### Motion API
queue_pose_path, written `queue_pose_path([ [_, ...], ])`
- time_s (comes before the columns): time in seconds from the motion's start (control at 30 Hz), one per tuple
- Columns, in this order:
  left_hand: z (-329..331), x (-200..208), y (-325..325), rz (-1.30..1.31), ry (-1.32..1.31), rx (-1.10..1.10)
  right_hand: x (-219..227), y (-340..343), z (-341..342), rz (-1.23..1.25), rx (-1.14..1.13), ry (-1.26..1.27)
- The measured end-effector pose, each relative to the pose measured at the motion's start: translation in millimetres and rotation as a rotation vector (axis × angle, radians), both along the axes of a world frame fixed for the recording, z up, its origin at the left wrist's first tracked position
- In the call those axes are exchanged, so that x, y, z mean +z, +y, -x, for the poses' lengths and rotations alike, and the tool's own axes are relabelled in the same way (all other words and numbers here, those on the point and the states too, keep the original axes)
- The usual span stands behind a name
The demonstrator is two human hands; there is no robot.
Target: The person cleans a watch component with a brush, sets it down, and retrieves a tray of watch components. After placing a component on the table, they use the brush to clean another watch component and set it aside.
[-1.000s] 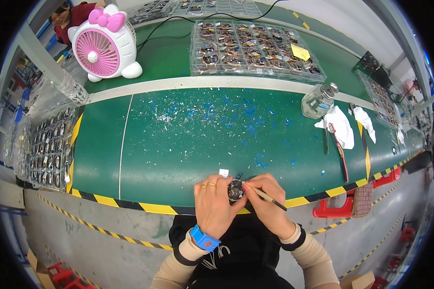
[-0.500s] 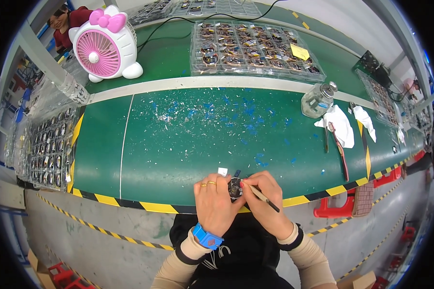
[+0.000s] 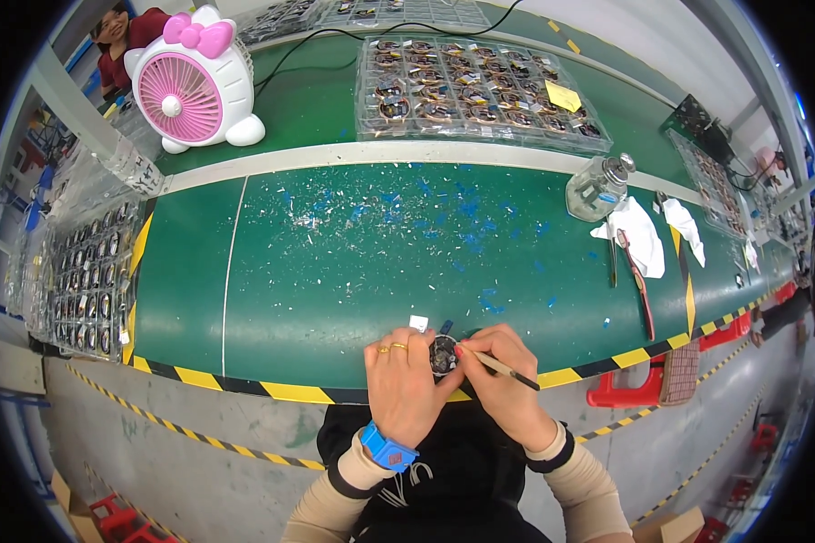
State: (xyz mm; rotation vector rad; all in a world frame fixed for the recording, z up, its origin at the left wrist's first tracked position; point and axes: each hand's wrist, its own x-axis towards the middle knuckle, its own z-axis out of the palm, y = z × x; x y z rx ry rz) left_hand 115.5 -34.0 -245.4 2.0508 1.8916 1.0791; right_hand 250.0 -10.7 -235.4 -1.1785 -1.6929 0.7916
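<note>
At the far left edge a clear tray point(image 3: 81, 281) of small round dark parts lies along the green table point(image 3: 335, 271). Beyond it, at the far left, stands a pink and white cat-shaped fan point(image 3: 193, 81). At the near edge of the table, just inside the yellow and black striped border, the left hand point(image 3: 407, 385) (rings on two fingers, a blue watch at the wrist) is closed around a small round dark part point(image 3: 443, 354), gripping it from the left. The right hand point(image 3: 503, 380) touches the part from the right, its fingers pinched together on a thin stick-like tool point(image 3: 503, 369) whose tip meets the part; the shaft slants off to the near right. A tiny white scrap point(image 3: 418, 322) lies just beyond the part. Farther back, centre to right, a large clear tray point(image 3: 480, 90) holds rows of copper-coloured round parts, a yellow note at its right end. Right of that stands a glass jar point(image 3: 598, 188), with white cloths point(image 3: 641, 237) and a long red-handled tool point(image 3: 638, 282) near it.
</note>
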Motion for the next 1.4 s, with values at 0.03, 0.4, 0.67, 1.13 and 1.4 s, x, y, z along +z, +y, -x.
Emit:
queue_pose_path([
  [0.03,0,0,0,0.001,-0.001,-0.001,-1,2,1,-0.011,-0.003,0.002],
  [0.4,6,3,1,0.035,-0.061,-0.07,-3,7,-10,0.174,0.079,0.16],
  [0.67,4,2,0,0.038,-0.059,-0.046,-3,2,-4,0.092,0.034,0.104],
  [1.13,6,0,-3,0.016,-0.049,-0.029,-7,-1,3,-0.023,0.024,0.07],
  [1.4,6,0,-2,0.013,-0.04,-0.024,-1,-3,7,0.106,-0.027,0.113],
])
